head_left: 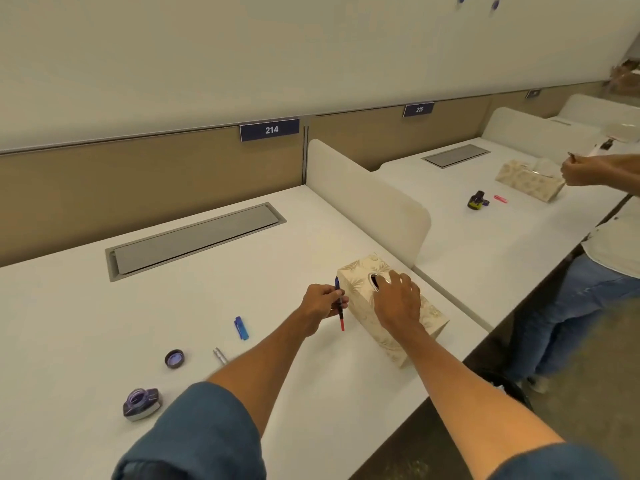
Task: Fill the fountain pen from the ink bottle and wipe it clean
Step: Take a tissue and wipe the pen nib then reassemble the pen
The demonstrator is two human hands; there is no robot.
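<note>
My left hand grips a thin fountain pen, blue at the top and red at the bottom, held nearly upright just left of the tissue box. On top of that cream patterned box lies my right hand, fingers spread at the oval slot, holding nothing that I can see. The open ink bottle stands at the near left of the white desk. Its round cap lies upside down behind it. A blue pen cap and a small silver pen part lie between bottle and box.
A grey cable hatch is set in the desk's far side. A low white divider bounds the desk on the right. At the neighbouring desk another person stands with a tissue box and ink bottle.
</note>
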